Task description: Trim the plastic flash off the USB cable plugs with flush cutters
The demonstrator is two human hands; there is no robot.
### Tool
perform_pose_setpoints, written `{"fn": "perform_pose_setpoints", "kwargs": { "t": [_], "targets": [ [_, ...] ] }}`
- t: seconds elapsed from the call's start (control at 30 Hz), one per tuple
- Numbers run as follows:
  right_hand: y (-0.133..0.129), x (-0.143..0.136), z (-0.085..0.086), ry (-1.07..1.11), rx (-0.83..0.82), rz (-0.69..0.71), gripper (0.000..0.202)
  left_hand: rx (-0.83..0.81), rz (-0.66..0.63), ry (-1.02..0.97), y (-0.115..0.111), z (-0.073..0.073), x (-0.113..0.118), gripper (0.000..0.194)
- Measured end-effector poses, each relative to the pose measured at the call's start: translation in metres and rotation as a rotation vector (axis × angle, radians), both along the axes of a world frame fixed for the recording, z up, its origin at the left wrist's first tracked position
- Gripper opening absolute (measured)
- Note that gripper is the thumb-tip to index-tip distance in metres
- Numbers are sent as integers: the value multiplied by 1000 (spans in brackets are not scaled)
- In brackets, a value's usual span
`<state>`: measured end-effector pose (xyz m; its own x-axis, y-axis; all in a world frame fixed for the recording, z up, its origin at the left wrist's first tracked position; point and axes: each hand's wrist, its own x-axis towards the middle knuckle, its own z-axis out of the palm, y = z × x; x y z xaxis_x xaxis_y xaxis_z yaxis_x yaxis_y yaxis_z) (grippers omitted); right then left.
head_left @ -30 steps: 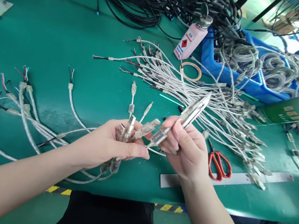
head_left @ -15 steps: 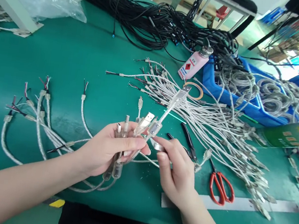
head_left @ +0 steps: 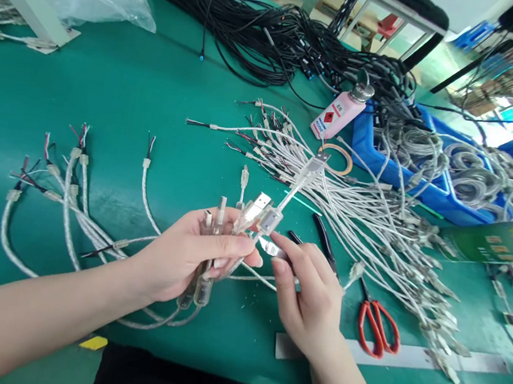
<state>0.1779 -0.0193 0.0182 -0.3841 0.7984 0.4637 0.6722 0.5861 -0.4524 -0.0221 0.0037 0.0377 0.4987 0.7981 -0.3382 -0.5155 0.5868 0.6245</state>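
Observation:
My left hand [head_left: 206,251] is closed around several clear-jacketed USB cables [head_left: 253,210]. Their metal plugs point up and away from me, and the tails loop down to the left. One of them stretches farther out, its plug [head_left: 314,165] over the pile and its ferrite-like lump [head_left: 270,220] just above my left fingertips. My right hand [head_left: 307,287] is closed on a shiny metal blade-like tool [head_left: 272,249]. The tool's tip is close beside the held cables; whether it touches them I cannot tell. My right index fingertip is by the lump.
A pile of white cables [head_left: 351,220] lies to the right. Near my right hand are black-handled cutters [head_left: 326,239], red-handled scissors [head_left: 379,328] and a steel ruler [head_left: 480,362]. Farther back are a pink bottle [head_left: 337,114], a tape roll [head_left: 344,152], blue bins [head_left: 363,137] and black cables [head_left: 239,32].
The view has shifted slightly. Both hands keep nearly the same hold on the cables and the metal tool; more of the tool's shiny part shows.

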Motion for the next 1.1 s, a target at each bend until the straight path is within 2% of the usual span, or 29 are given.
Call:
{"fn": "perform_pose_setpoints", "kwargs": {
  "t": [0.3, 0.57, 0.83, 1.1],
  "targets": [
    [-2, -1, -3, -21, 71, -77, 25, -8, -7, 1, 1, 0, 1, 8],
    [-3, -3, -5, 8, 138, -152, 11, -5, -22, 11, -1, -1, 1, 8],
    [-1, -2, 0, 44, 74, 10, 23, 2, -7, -49, 0, -3, 0, 6],
    [0, -2, -6, 12, 100, -49, 24, -2, -8, -39, -1, -2, 0, 7]
  ]
}}
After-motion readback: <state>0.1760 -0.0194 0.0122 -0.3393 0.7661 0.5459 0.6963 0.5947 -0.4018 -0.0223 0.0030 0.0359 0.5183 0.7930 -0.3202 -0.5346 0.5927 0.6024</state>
